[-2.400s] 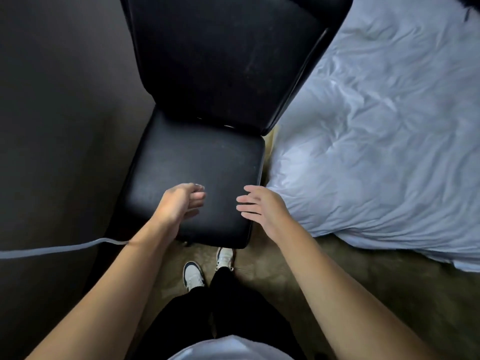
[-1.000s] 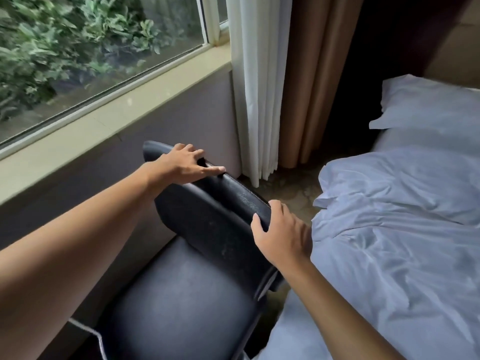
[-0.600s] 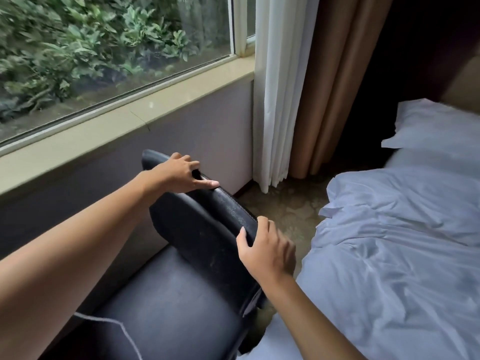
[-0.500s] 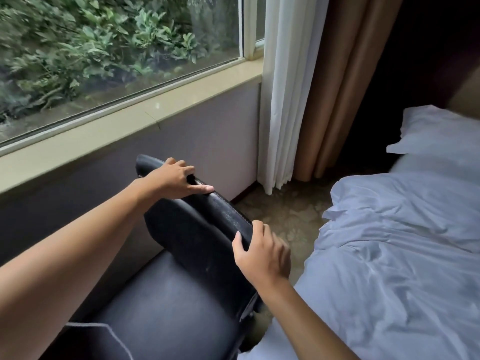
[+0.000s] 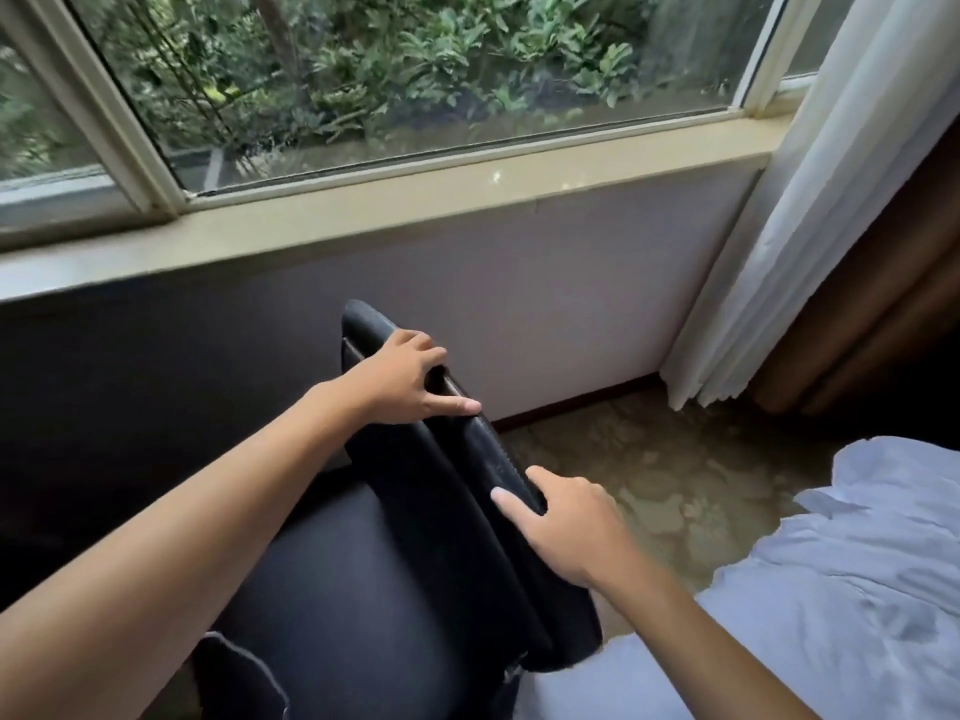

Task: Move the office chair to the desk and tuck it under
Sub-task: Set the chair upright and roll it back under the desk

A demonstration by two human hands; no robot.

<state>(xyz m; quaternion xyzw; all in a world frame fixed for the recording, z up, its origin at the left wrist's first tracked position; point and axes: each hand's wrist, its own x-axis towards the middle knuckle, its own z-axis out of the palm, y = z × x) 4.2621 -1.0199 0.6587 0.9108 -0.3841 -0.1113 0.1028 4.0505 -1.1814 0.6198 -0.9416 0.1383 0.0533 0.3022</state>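
Window [image 5: 415, 70] fills the upper half of the view, foliage outside, a cream sill [image 5: 467, 194] running below it. Under the sill we see a pale wall [image 5: 571, 304], darker toward the left. White sheer curtain [image 5: 810, 200] hangs at the right, with a brown drape [image 5: 883, 314] just behind it. Floor [image 5: 649, 470] is mottled and brownish, visible between wall and bed.

Chair [image 5: 363, 589]: black, padded, low in the frame, near the wall under the window. Its backrest [image 5: 441, 485] runs diagonally from upper left to lower right; the seat lies on our side of it. We see no desk in this view.

Left hand [image 5: 400, 379]: closed on the upper end of the backrest's top edge, fingers curled over the far side, thumb stretched along the near side.

Right hand [image 5: 566, 527]: closed on the lower part of the same top edge, fingers wrapped over the far side, thumb lying along the near face. The hands are well apart, both on the backrest, both forearms bare.

Bed [image 5: 831, 589]: white rumpled bedding at lower right, just beside the chair's right edge; at the bottom it appears to touch the backrest.

Thin pale cord [image 5: 270, 683] crosses the seat's lower left corner.
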